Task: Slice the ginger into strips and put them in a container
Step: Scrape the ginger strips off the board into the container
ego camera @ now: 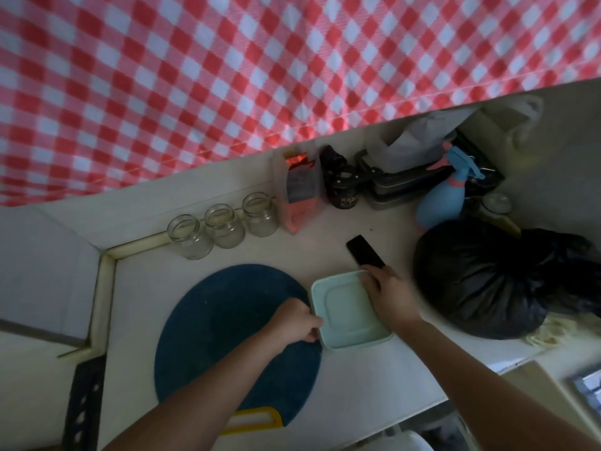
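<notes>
A red-checked cloth hangs along the back edge of the pale counter. A tied black bag sits toward the right edge, and a round blue board lies near the front left. The mint container sits at the board's right rim. My right hand grasps its right side; my left hand pinches its left rim. Three glass jars line the back. The label on the dark jar is too blurred to read.
</notes>
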{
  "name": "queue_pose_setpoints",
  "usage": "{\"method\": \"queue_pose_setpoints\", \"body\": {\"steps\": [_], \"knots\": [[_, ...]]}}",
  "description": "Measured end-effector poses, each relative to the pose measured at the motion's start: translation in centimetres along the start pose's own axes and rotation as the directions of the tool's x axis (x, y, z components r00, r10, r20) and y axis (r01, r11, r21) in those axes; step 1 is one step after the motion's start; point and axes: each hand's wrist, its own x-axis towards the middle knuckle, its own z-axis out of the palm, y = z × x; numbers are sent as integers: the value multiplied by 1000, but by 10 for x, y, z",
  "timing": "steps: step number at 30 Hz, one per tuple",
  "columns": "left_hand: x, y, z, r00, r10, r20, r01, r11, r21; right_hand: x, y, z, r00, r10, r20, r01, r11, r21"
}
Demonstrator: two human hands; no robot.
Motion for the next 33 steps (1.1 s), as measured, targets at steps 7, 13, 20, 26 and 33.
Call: {"method": "queue_pose_setpoints", "body": {"steps": [7, 13, 20, 26, 33], "knots": [[-9, 9, -1, 999, -18, -38, 18, 1000, 0, 6, -15, -8, 991, 132, 28, -134, 984, 118], [-32, 28, -11, 993, 12, -116, -63, 893, -445, 7, -53, -35, 995, 104, -13, -94, 937, 335], [-43, 49, -34, 986, -79, -147, -40, 745, -666, -17, -93, -30, 994, 110, -9, -88, 838, 538], [-51, 46, -35, 959, -14, -283, -121, 882, -455, -16, -103, -26, 933, 239, 268, -350, 769, 535], [-55, 30, -34, 958, -14, -288, -150, 831, -536, -8, -123, -33, 970, 137, 199, -192, 938, 289]]}}
